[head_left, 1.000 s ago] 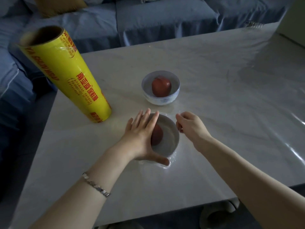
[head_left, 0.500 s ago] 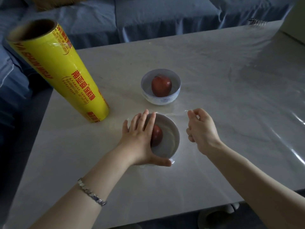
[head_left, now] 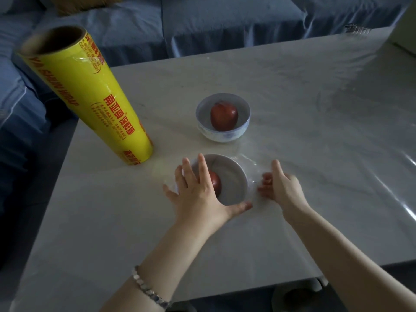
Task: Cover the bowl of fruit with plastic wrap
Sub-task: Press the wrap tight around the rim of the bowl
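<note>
Head view, surroundings: a pale counter with a blue sofa along its far and left sides.
Roll: a yellow roll with red print stands on end at the counter's left, well apart from both bowls. Its long axis leans up and to the left in the picture, with the open cardboard core on top.
Far bowl: the far bowl, white with a faint blue pattern, sits just behind the near one without touching it and holds a red apple.
In the way: the left hand hides the left half of the near bowl and most of the fruit — only a red edge shows past the fingers.
Near bowl: round, upright with its mouth facing up, on the counter's near middle between the two hands.
Plastic wrap: the plastic wrap shows as clear crinkles past the bowl's right and far rim, down onto the counter. How far it spans the mouth is hard to tell.
Left hand: its fingers are straight and spread, laid flat over the bowl, with the thumb along the near rim. A bracelet is on the wrist.
Right hand: the right hand is just right of the bowl with the thumb up and the fingers curled toward the bowl's wall where the film lies — I cannot tell whether they pinch it.
</note>
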A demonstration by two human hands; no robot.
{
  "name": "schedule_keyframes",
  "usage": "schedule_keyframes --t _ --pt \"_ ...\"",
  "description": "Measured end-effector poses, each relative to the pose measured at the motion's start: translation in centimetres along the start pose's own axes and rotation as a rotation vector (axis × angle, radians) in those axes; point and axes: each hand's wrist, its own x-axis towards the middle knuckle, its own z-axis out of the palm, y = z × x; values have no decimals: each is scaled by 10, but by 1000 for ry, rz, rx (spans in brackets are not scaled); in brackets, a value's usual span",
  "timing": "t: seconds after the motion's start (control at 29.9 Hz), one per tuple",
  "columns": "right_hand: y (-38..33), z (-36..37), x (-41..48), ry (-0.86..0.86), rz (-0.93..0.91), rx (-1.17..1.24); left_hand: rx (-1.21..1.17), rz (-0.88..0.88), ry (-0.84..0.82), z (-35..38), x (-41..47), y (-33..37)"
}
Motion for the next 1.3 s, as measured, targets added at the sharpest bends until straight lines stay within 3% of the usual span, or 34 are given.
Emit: schedule_keyframes --t 0.1,0.17,0.37,0.53,0.7,0.97,1.3 --pt "10 -8 -29 -304 183 20 -64 -24 -70 -3 -8 -1" --pt "15 -5 -39 -395 180 11 -38 -5 -103 -9 -10 -9" --pt "-1 7 -38 -321 64 -30 6 189 -62 -15 -5 -25" --pt "-2 10 -41 -269 26 41 109 250 -82 -11 5 -20" --pt "-2 16 -47 -70 -159 63 153 227 -42 -7 5 -19" --pt "0 20 -53 8 -327 102 187 210 -88 -7 7 -21" --pt "24 7 -49 119 -267 49 258 193 -152 -11 9 -18"
